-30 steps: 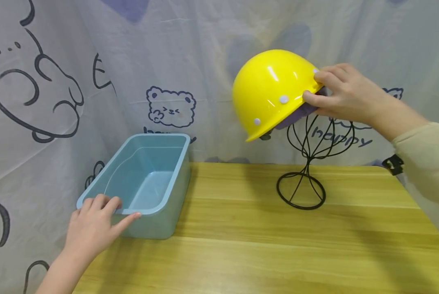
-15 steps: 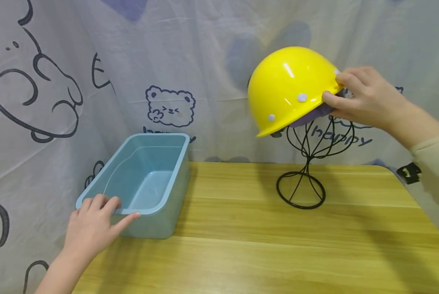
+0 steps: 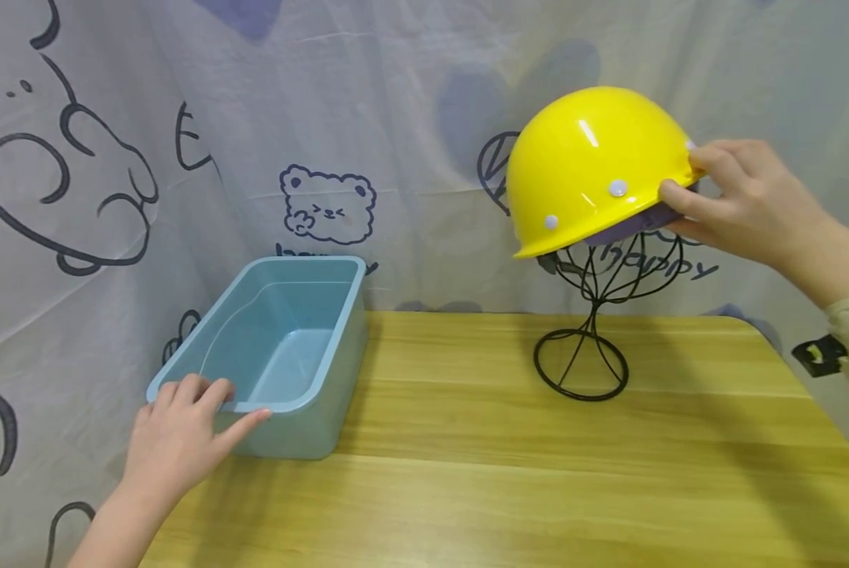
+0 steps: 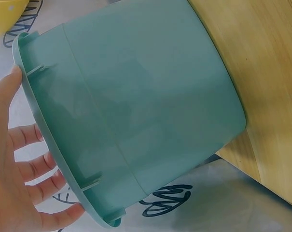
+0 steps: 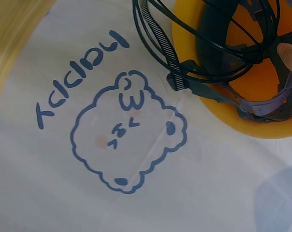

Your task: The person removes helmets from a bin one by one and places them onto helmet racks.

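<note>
My right hand point(image 3: 744, 201) grips the brim of a yellow hard hat point(image 3: 595, 162) at its right side, fingers on the shell and thumb by the brim. The hat is tilted, its left side lower, over the top of a black wire stand point(image 3: 596, 300). In the right wrist view, stand wires point(image 5: 203, 38) loop inside the hat beside its headband and straps. My left hand point(image 3: 176, 434) holds the near rim of a blue-green plastic bin point(image 3: 307, 434), its fingers hooked over the edge. In the left wrist view those fingers point(image 4: 44, 166) meet the rim from outside.
The bin stands at the left of the wooden table point(image 3: 467, 489), its inside bare. A printed cloth point(image 3: 424, 102) hangs right behind the table and down its left side. A small dark object point(image 3: 820, 355) shows beyond the table's right edge.
My right hand has carried the hard hat to the right, and the hat has come closer to level over the wire stand. The left hand and the bin stay put.
</note>
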`<control>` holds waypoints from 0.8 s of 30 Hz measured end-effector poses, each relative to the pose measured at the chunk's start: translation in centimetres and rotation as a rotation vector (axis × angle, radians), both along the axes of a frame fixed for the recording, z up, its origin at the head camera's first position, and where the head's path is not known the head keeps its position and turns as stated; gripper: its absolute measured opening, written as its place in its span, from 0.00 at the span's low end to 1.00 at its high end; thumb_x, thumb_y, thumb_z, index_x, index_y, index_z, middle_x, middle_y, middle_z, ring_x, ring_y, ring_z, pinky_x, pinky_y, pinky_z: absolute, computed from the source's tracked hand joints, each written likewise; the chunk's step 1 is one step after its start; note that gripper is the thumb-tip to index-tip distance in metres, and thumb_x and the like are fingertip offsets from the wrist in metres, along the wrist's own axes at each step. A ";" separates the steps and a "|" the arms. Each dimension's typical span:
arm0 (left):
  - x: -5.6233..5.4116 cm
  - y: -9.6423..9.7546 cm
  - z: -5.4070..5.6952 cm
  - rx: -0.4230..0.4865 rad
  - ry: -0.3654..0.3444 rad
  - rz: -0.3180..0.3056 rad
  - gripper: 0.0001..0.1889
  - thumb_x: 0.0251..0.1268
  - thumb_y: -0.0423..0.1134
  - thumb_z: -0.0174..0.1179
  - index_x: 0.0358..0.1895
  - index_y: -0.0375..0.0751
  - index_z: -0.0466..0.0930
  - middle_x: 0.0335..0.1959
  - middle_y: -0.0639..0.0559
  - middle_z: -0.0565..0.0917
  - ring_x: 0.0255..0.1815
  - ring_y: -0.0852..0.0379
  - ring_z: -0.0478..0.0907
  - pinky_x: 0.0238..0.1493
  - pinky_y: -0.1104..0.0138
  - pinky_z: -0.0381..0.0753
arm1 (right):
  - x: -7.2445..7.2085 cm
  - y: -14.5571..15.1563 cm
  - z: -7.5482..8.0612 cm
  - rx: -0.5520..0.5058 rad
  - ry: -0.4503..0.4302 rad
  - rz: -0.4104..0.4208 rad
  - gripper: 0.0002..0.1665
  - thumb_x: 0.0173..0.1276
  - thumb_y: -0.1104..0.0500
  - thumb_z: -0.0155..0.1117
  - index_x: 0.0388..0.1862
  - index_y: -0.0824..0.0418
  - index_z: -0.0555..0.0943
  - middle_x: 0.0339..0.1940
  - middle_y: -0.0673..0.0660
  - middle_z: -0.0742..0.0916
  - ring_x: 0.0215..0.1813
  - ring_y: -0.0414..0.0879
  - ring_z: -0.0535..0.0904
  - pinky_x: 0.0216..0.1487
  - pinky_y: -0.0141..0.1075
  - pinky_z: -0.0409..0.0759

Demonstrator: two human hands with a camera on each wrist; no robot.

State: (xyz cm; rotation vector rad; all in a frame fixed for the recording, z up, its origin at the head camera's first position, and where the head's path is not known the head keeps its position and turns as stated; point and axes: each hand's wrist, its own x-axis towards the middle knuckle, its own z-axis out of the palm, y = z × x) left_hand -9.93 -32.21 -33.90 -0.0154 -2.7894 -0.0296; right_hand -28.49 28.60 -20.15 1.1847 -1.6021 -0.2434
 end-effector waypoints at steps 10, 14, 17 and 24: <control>0.0 0.0 -0.1 0.004 0.013 0.002 0.30 0.55 0.73 0.57 0.41 0.48 0.77 0.40 0.42 0.76 0.41 0.38 0.72 0.29 0.46 0.69 | 1.1 0.6 -0.9 -0.069 -0.015 -0.014 0.23 0.79 0.41 0.40 0.41 0.59 0.72 0.39 0.72 0.73 0.39 0.68 0.70 0.32 0.57 0.71; 0.1 -0.1 -0.1 0.006 0.018 0.001 0.31 0.55 0.73 0.57 0.42 0.48 0.77 0.40 0.42 0.76 0.40 0.38 0.72 0.29 0.46 0.69 | 1.4 0.7 -1.4 -0.087 -0.011 -0.030 0.24 0.79 0.42 0.39 0.41 0.60 0.71 0.38 0.72 0.72 0.38 0.68 0.69 0.30 0.57 0.70; 0.1 -0.1 -0.1 0.005 0.028 -0.004 0.30 0.54 0.72 0.58 0.42 0.48 0.77 0.39 0.42 0.75 0.40 0.38 0.72 0.28 0.46 0.69 | 1.7 0.9 -1.8 -0.098 -0.001 -0.047 0.24 0.79 0.42 0.37 0.43 0.60 0.71 0.39 0.72 0.72 0.37 0.68 0.69 0.30 0.57 0.70; 0.2 -0.1 0.0 0.015 0.015 -0.007 0.30 0.55 0.73 0.57 0.42 0.48 0.77 0.41 0.42 0.76 0.41 0.38 0.71 0.29 0.46 0.69 | 2.1 0.9 -2.7 -0.146 -0.022 -0.026 0.22 0.78 0.41 0.40 0.43 0.59 0.70 0.41 0.73 0.75 0.37 0.67 0.73 0.31 0.57 0.72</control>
